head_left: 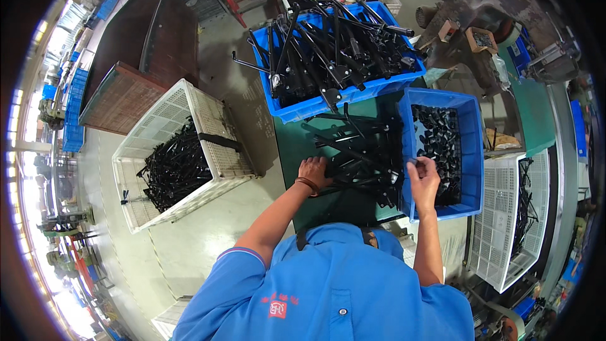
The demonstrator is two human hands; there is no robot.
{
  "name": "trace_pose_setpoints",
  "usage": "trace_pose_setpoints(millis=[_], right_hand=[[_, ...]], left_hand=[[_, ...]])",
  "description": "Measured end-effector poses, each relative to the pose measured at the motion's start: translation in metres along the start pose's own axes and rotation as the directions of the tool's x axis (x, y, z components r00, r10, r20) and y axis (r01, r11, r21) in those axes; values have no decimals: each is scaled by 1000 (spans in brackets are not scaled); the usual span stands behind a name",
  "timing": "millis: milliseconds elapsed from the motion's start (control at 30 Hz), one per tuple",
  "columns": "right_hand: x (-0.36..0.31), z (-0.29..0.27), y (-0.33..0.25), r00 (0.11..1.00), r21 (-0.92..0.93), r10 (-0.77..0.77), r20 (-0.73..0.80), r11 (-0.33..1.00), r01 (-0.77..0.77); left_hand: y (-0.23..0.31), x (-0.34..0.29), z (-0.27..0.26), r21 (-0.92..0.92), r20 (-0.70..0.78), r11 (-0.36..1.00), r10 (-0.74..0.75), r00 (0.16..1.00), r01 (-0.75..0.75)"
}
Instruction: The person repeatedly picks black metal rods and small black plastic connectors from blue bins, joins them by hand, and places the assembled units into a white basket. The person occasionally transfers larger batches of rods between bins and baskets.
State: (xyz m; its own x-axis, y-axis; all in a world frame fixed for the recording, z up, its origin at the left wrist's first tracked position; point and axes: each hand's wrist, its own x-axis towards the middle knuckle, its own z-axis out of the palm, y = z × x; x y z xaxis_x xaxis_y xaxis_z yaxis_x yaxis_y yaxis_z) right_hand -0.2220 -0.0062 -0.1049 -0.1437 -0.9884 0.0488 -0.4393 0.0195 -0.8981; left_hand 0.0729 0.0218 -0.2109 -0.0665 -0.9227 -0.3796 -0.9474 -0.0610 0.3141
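Several black metal tube parts (353, 149) lie in a loose pile on the green tabletop (291, 151) in front of me. My left hand (314, 172), with a brown bracelet at its wrist, curls over the left ends of the pile; its fingertips are partly hidden. To the right stands a blue bin (468, 151) of small black curved pieces (440, 132). Over this bin's near left edge, my right hand (424, 182) has thumb and fingers pinched together, with a small dark piece showing at the tips.
A larger blue crate (353, 98), heaped with black tube parts, stands at the table's far side. White plastic baskets of black parts stand at the left (218, 132) and right (495, 227). Brown boards (136, 88) stand at far left, a machine (499, 0) at far right.
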Motion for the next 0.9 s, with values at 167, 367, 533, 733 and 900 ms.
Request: trace_pose_setpoints(millis=[167, 367, 533, 733, 900], right_hand=[[-22, 8, -23, 998, -63, -34, 58, 997, 38], [-47, 22, -5, 982, 91, 115, 148, 987, -129], [-55, 51, 4, 945, 268, 93, 313, 946, -182], [-53, 61, -18, 923, 381, 69, 379, 897, -224], [-58, 88, 8, 897, 58, 3, 443, 998, -32]], left_hand=[[-20, -27, 2, 49, -159, 990, 139, 978, -133], [-49, -75, -57, -519, -76, 847, 93, 993, -119], [-47, -95, -54, -803, -39, 591, 81, 996, -80], [-58, -109, -139, 86, -301, 984, 178, 937, -159], [-87, -134, -206, -226, -350, 974, -82, 933, 1]])
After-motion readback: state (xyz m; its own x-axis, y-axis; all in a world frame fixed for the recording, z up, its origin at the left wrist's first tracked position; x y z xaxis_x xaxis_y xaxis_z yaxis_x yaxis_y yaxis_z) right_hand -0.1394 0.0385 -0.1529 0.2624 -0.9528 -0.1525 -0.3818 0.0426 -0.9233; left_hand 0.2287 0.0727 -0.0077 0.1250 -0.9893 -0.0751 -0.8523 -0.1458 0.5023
